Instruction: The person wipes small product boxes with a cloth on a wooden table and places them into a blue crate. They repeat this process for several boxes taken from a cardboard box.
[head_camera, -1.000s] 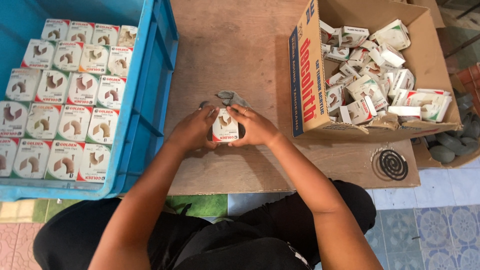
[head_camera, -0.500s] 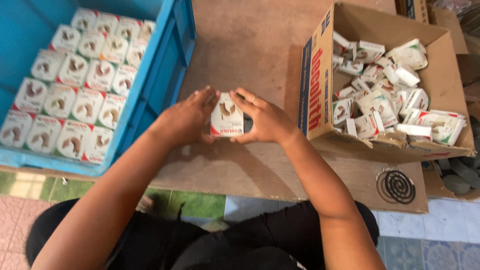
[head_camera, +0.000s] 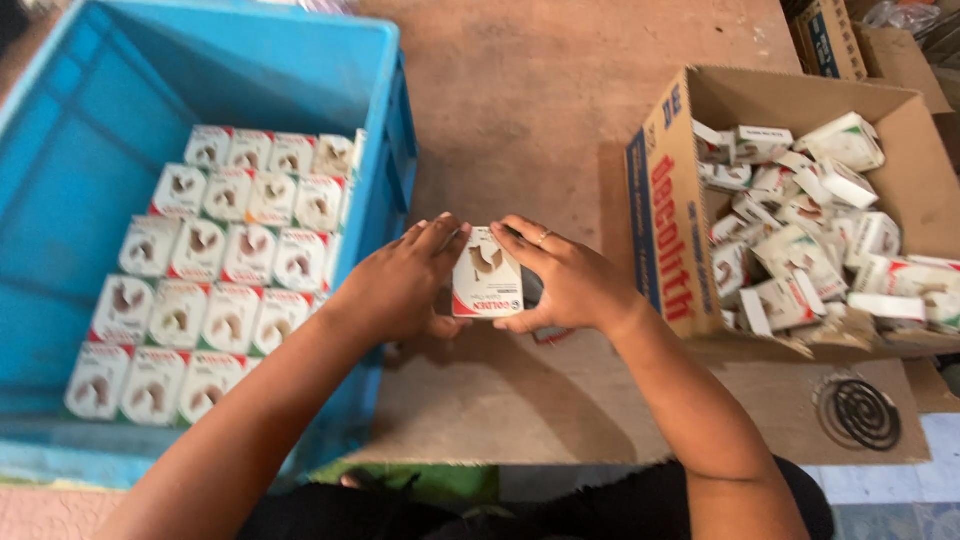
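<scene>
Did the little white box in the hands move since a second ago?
Cannot tell. The small white box sits between both hands, about midway between the blue crate and the cardboard box, as before; the camera itself shifted.

A worn brown wooden table (head_camera: 560, 120) stands over pale patterned floor tiles (head_camera: 880, 500) in even daylight

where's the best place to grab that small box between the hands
By its two narrow side edges, one from each side. The small box stands upright on the table with its broad face up, and the left hand and right hand already flank those edges.
</scene>
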